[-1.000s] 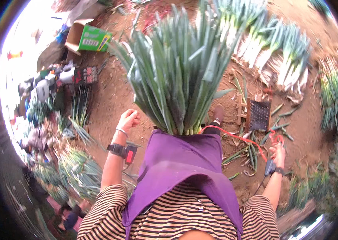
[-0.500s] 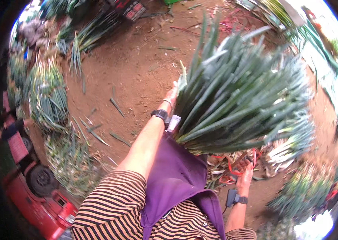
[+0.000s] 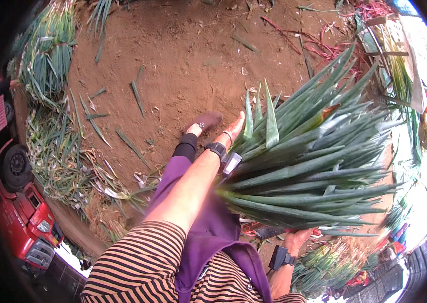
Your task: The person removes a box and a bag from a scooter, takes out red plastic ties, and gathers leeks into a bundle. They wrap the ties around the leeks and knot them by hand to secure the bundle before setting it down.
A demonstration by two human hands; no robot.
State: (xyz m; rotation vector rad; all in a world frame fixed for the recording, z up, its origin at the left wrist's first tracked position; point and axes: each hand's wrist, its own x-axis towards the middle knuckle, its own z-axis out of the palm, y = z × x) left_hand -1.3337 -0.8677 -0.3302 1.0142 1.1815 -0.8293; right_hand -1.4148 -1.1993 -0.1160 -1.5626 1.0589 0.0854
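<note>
A large bundle of green onions (image 3: 314, 166) leans across my front, its green leaves fanning out to the right. My left hand (image 3: 234, 127) is pressed along the bundle's left side, its forearm against the leaves; its thumb side shows and the other fingers are partly hidden. Under the bundle's near edge is my right hand (image 3: 299, 236), its fingers partly covered by leaves. A bit of red strap (image 3: 316, 232) shows at those fingers. More red strap (image 3: 248, 230) lies below the bundle, next to my purple apron (image 3: 208, 222).
Brown soil (image 3: 173, 65) holds scattered leaves. Tied green onions (image 3: 49, 55) and a heap of loose trimmings (image 3: 59, 156) lie at left, beside a red vehicle (image 3: 21, 217). More green onions (image 3: 324, 267) lie at lower right. Red straps (image 3: 332, 43) litter the far right ground.
The bundle has swung lower and tilted toward the right. My right hand has moved down and in under its near edge. My view has shifted, and my foot now shows.
</note>
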